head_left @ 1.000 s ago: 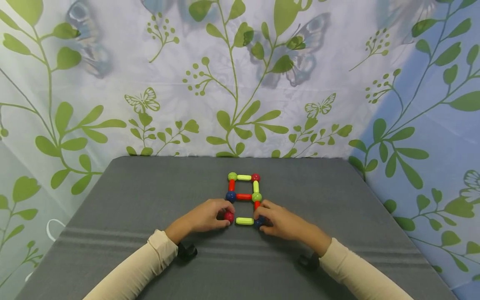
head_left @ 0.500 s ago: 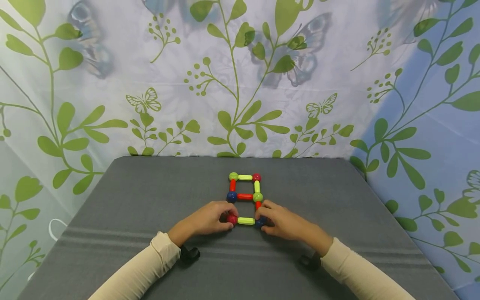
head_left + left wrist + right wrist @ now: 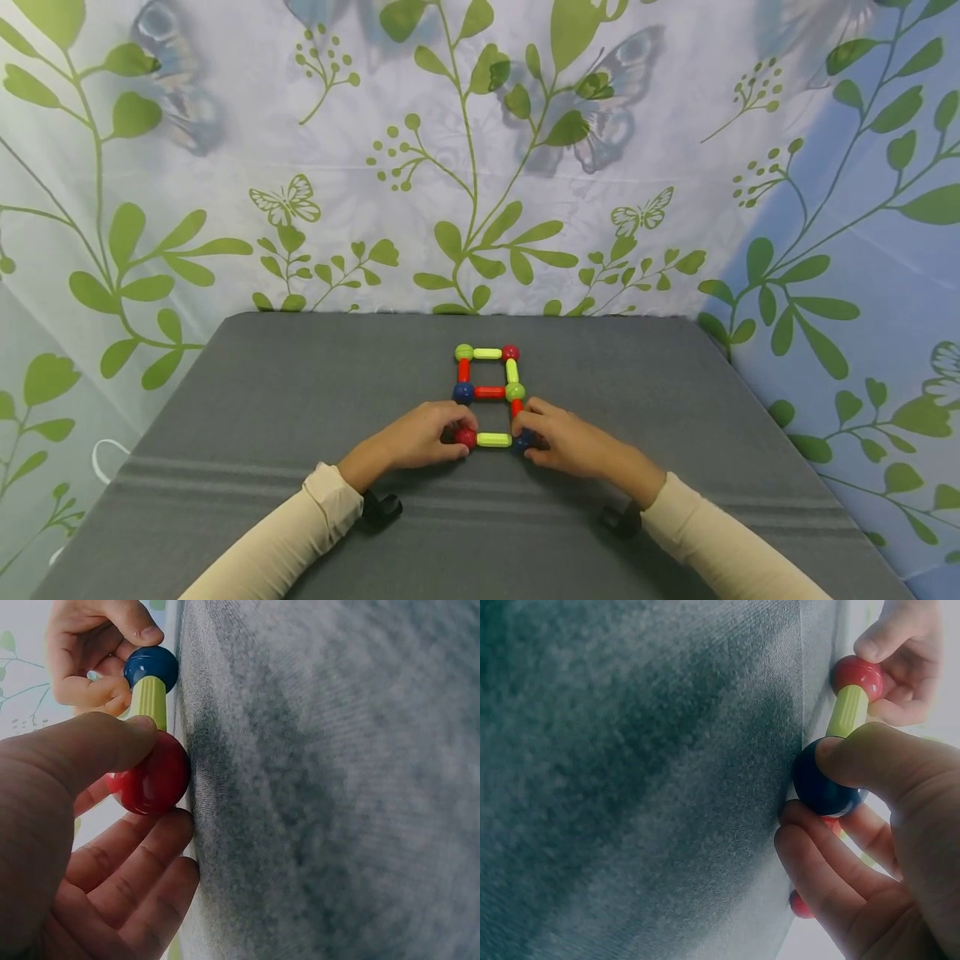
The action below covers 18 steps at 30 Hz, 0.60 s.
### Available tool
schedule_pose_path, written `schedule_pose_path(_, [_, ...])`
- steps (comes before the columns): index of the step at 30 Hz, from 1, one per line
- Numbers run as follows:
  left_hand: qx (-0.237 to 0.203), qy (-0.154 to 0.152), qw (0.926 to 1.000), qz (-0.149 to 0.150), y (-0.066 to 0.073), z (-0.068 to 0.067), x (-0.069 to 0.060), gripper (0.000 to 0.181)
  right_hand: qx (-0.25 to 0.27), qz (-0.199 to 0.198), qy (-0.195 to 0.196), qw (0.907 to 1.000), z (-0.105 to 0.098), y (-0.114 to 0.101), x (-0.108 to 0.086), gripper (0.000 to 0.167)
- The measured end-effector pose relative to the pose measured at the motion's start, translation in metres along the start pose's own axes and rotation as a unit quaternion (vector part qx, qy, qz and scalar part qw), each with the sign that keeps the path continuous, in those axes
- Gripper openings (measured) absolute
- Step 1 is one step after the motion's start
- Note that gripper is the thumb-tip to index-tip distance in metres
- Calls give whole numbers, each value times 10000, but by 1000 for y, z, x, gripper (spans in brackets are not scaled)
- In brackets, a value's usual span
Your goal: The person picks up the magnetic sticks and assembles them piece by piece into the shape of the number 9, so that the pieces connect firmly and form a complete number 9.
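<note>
My left hand (image 3: 422, 435) pinches a red ball (image 3: 156, 780) between thumb and fingers. Opposite it, my right hand (image 3: 573, 442) holds a dark blue ball (image 3: 823, 780) the same way. A yellow-green magnetic rod (image 3: 493, 439) lies between both balls and touches each. Beyond my hands, a small square of rods and balls lies flat, with a second blue ball (image 3: 463, 392) and a green ball (image 3: 515, 392) at its near corners. From that green ball a red rod (image 3: 517, 407) runs toward my right fingers. My left fingers hide what lies below the second blue ball.
Grey cloth (image 3: 337, 358) covers the table. The square's far side has another green ball (image 3: 464, 352), a yellow-green rod (image 3: 487, 353) and another red ball (image 3: 510, 354). A patterned curtain (image 3: 480, 167) hangs behind the table. Each wrist wears a black strap (image 3: 381, 508).
My left hand has moved slightly right with the red ball, closing the small gap to the yellow-green rod. The right hand stays at the blue ball.
</note>
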<state>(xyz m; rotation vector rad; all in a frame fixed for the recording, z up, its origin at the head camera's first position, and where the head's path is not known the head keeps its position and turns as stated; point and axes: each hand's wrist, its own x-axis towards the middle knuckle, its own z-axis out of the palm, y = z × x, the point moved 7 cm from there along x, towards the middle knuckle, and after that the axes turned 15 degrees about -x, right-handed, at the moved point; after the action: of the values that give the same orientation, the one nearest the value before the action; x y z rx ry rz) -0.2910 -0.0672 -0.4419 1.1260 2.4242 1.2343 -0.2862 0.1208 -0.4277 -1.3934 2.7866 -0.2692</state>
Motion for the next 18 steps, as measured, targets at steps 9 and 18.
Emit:
schedule_pose_path(9, [-28,16,10000,1,-1,2,0,26,3,-26,60,10000,2,3,1,33])
schedule_pose_path(18, [-29,9,10000,-52,-4,2,3,26,-38,19,123,9999,2,5,0,33])
